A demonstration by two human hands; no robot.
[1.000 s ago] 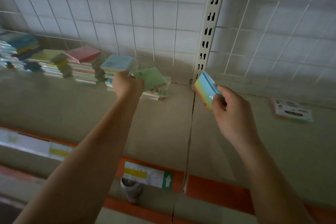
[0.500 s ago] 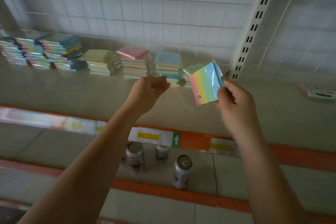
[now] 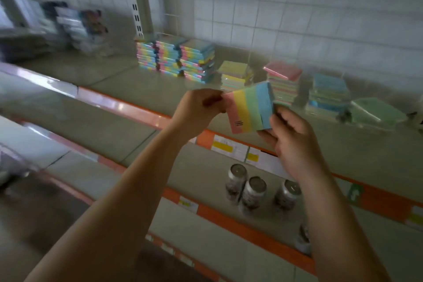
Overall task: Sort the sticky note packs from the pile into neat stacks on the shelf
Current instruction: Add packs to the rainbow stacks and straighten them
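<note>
Silver-topped cans (image 3: 254,192) are standing in a group of 3 on the lower shelf (image 3: 206,231), nearest the camera, below the person's forearms. Above them, the left hand (image 3: 196,110) and the right hand (image 3: 295,144) are holding 1 striped sticky note pack (image 3: 250,107) between them in the air, in front of the upper shelf (image 3: 119,80). The pack is showing pink, yellow, green and blue bands, with its face turned to the camera and tilted a little. The left fingers are pinching its pink edge; the right fingers (image 3: 265,134) are curling round its blue edge and lower corner.

Behind the pack, along the back of the upper shelf, single-colour stacks are sitting side by side: a yellow stack (image 3: 234,74), a pink stack (image 3: 283,82), a blue stack (image 3: 329,94) and a low green stack (image 3: 377,112) at the far right. Farther left, 3 rainbow stacks (image 3: 176,57) are touching one another just right of a slotted upright (image 3: 135,7). Beyond that, blurred dark goods (image 3: 77,27) are lying against the white grid wall (image 3: 297,7).
</note>
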